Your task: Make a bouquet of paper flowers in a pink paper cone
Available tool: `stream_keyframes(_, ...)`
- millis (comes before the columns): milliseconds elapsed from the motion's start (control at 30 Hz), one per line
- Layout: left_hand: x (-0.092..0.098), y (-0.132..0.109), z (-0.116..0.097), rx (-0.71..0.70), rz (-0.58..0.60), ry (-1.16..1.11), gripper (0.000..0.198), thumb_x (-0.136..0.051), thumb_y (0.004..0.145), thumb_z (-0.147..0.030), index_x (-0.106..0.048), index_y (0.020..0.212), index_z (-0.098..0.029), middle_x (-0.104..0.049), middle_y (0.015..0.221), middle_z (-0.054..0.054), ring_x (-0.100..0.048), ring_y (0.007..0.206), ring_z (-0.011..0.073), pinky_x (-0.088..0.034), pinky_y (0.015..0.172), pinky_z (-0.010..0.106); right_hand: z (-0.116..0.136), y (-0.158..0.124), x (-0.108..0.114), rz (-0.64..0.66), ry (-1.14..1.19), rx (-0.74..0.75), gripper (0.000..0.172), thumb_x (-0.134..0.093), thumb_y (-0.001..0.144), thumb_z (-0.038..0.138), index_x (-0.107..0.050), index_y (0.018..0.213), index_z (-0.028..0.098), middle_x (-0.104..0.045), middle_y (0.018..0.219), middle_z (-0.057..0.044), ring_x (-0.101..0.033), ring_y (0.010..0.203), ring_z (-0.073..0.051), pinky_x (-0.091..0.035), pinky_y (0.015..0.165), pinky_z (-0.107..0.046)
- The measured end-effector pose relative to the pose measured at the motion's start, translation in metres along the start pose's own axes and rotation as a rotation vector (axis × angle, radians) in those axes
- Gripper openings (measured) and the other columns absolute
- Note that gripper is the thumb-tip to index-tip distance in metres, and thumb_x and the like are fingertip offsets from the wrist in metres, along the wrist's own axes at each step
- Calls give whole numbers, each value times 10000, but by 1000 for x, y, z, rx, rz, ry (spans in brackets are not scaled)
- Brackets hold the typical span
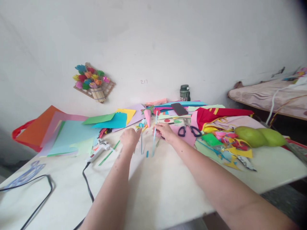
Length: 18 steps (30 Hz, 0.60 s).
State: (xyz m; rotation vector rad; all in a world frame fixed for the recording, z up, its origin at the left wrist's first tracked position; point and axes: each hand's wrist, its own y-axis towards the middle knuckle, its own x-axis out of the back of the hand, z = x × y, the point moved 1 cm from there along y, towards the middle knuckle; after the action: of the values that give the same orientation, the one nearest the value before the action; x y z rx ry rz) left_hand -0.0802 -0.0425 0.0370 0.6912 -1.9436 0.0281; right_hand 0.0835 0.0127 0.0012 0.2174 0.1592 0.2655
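Note:
Over the middle of the table, my right hand (pixel 164 131) pinches a long light-blue paper strip (pixel 153 143), which stands nearly upright between thumb and fingers. My left hand (pixel 129 138) is closed, its fingertips on a shorter blue-grey paper strip (pixel 141 144) that hangs down beside them. A small blue paper scrap (pixel 147 154) lies between the two strips. Just beyond the hands is a pink paper cone (pixel 147 118) with green leaf-like pieces around its top. Dark-handled scissors (pixel 189 131) rest to the right of my right hand.
A glue gun (pixel 97 154) with a black cord and a green strip (pixel 109 153) lie at left, near coloured paper sheets (pixel 72 134). At the back are a phone (pixel 179 109) and a bottle (pixel 184 93). Paper scraps (pixel 230 147) and green fruit (pixel 251 136) lie at right.

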Motion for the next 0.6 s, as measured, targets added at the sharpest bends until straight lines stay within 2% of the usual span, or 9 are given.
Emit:
stream_keyframes(33,2,-2,-4,-33,7,31,385,-619,705,-504,-588,530,-162,-694,774,185,-635,918,354,-463,688,374,0,0,1,5,-32,26,245,-607,652,387,-621,570,156,-479,458,40,-397,455,-76,-303,454,-211)
stream_keyframes(67,2,-4,-9,-78,85,-18,408,-587,726,-528,-608,549,-161,-695,752,169,-646,865,318,-457,653,339,0,0,1,4,-64,48,258,-608,654,398,-615,561,158,-450,447,48,-383,456,-75,-293,454,-210)
stream_keyframes(133,-3,-9,-16,-130,386,-305,435,-564,729,-569,-660,639,-154,-690,695,124,-645,689,230,-425,540,271,1,-2,2,-9,-107,61,283,-612,658,419,-593,544,160,-401,438,59,-358,451,-72,-268,444,-208)
stream_keyframes(167,-7,-12,-18,-163,518,-470,440,-591,701,-581,-674,689,-150,-697,728,109,-629,639,192,-402,500,244,2,-3,2,-2,-114,47,285,-617,658,424,-594,557,159,-392,441,62,-352,447,-72,-254,436,-208)
stream_keyframes(267,-19,-16,-20,-246,683,-735,414,-704,608,-538,-676,652,-127,-668,668,81,-549,517,114,-356,448,206,5,-4,2,105,-116,-36,299,-618,669,445,-633,669,147,-430,473,52,-365,431,-78,-222,410,-211)
stream_keyframes(333,-26,-15,-17,-216,690,-833,372,-746,582,-484,-664,602,-122,-611,542,50,-497,454,90,-348,439,200,9,-4,6,147,-169,-57,344,-568,720,481,-641,729,145,-468,502,40,-369,419,-80,-231,406,-215)
stream_keyframes(400,-31,-12,-13,-142,653,-932,335,-774,561,-434,-655,580,-121,-575,487,30,-481,431,83,-364,442,199,14,-1,15,97,-342,-3,354,-496,786,469,-633,720,150,-493,523,30,-385,429,-83,-277,433,-217)
stream_keyframes(500,-33,-5,-5,-3,542,-1085,313,-796,530,-384,-657,603,-113,-592,518,29,-487,433,72,-389,442,189,24,2,30,-43,-846,109,261,-496,797,305,-616,621,153,-575,584,-11,-515,575,-117,-349,542,-219)
stream_keyframes(600,-34,1,4,79,453,-1205,318,-799,521,-365,-659,632,-102,-607,554,28,-485,431,57,-396,428,172,28,1,32,-11,-1215,-35,216,-517,781,291,-670,692,168,-684,779,-70,-611,757,-180,-392,609,-239)
